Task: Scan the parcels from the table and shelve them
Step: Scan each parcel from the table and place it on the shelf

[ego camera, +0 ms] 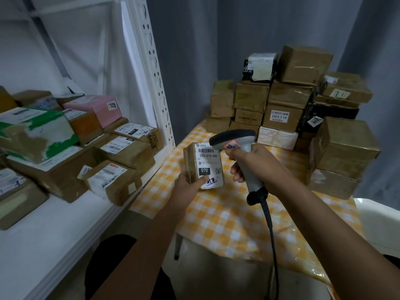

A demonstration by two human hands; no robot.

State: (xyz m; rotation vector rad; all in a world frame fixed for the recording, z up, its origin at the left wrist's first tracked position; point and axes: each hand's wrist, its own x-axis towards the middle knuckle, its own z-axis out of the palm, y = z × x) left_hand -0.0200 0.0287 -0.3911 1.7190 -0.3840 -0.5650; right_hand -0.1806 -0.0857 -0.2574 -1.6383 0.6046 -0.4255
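- The left hand grips a small taped cardboard parcel by its lower left corner, thumb lying across the white shipping label printed "070", above the table.
- The right hand clenches the grey handle of a barcode scanner, its dark head just beside the parcel's top edge.
- A coiled black cable hangs from the handle.
- Brown boxes are stacked on the yellow checked tablecloth; more labelled parcels lie on the white metal shelf.

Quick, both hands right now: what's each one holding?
Left hand: grips the small labelled parcel, label up.
Right hand: grips the barcode scanner, aimed at that label.
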